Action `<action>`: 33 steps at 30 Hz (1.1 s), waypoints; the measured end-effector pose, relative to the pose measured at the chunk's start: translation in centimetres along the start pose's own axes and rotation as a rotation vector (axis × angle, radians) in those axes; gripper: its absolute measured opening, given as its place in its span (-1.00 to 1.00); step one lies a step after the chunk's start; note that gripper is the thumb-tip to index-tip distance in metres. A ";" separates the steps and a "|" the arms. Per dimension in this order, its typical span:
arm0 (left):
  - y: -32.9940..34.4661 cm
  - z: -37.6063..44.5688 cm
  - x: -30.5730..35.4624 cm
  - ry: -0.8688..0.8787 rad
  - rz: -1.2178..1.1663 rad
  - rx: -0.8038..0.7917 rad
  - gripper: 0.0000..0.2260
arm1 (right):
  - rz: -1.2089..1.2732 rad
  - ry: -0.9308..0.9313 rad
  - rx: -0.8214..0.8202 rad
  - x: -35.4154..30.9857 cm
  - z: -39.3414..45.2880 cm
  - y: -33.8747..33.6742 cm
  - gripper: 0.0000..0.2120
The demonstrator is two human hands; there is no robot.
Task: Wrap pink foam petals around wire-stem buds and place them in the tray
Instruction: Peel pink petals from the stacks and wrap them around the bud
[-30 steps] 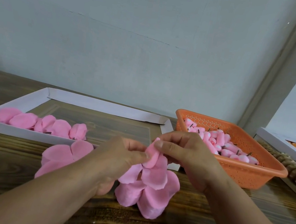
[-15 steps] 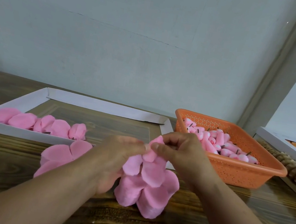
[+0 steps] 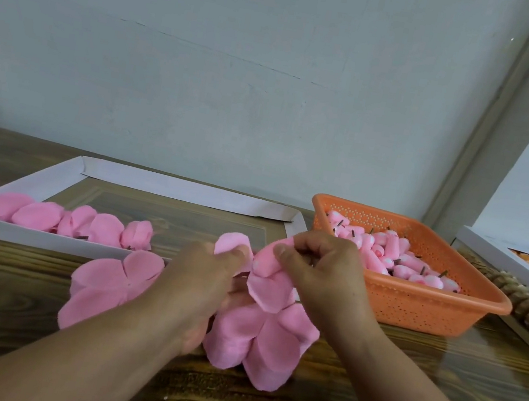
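- The left hand (image 3: 208, 281) and right hand (image 3: 317, 271) pinch soft pink petals (image 3: 267, 291) round a bud (hidden inside), just left of the orange basket (image 3: 412, 307).
- The foam looks light and floppy and may tear, so hold it gently near the middle.
- The white tray (image 3: 42, 239) with finished flowers sits further left.

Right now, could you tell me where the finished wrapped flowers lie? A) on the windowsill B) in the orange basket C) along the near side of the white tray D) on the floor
C: the wrapped flowers lie in a row inside the white tray, along its near wall.
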State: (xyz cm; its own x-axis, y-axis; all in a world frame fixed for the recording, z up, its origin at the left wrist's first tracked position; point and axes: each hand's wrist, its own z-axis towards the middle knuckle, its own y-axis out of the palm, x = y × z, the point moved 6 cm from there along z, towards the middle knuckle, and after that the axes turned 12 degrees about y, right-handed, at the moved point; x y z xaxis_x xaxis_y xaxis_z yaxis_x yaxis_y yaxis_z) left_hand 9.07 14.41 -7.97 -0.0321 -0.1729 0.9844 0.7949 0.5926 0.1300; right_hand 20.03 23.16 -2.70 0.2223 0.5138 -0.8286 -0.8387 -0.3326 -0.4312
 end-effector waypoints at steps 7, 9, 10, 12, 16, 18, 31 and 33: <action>-0.6 -0.2 0.4 -0.054 0.060 0.121 -0.84 | -0.303 -0.342 -0.114 -2.5 -1.8 1.5 -0.86; -0.7 -0.3 0.6 -0.041 0.088 0.128 -0.82 | -0.344 -0.376 -0.102 -2.6 -1.8 1.4 -0.88; -0.7 -0.4 0.8 -0.030 0.097 0.128 -0.81 | -0.339 -0.350 -0.079 -2.5 -1.7 1.2 -0.84; -0.7 -0.4 0.9 -0.011 0.112 0.118 -0.79 | -0.318 -0.291 -0.044 -2.2 -1.5 0.9 -0.78; -0.3 -0.3 0.3 -0.033 0.162 0.035 -0.71 | -0.387 -0.424 -0.195 -3.0 -2.3 2.0 -0.87; 0.1 -0.1 -0.1 -0.037 0.178 -0.034 -0.66 | -0.402 -0.458 -0.265 -3.2 -2.6 2.2 -0.88; 1.9 -1.1 0.9 -0.033 0.026 -0.312 -0.19 | -0.252 -0.324 -0.291 -2.8 -1.7 1.0 -0.94; 1.6 -0.8 1.1 -0.048 -0.045 -0.275 -0.29 | -0.196 -0.263 -0.247 -2.4 -1.3 0.6 -0.93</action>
State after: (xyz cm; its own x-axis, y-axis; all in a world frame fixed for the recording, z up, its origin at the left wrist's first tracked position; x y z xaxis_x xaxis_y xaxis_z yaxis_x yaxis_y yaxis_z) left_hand 10.79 14.51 -6.82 -0.0947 -0.1531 0.9837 0.9263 0.3485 0.1435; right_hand 19.66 20.64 -1.42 0.2038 0.7604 -0.6166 -0.6417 -0.3719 -0.6707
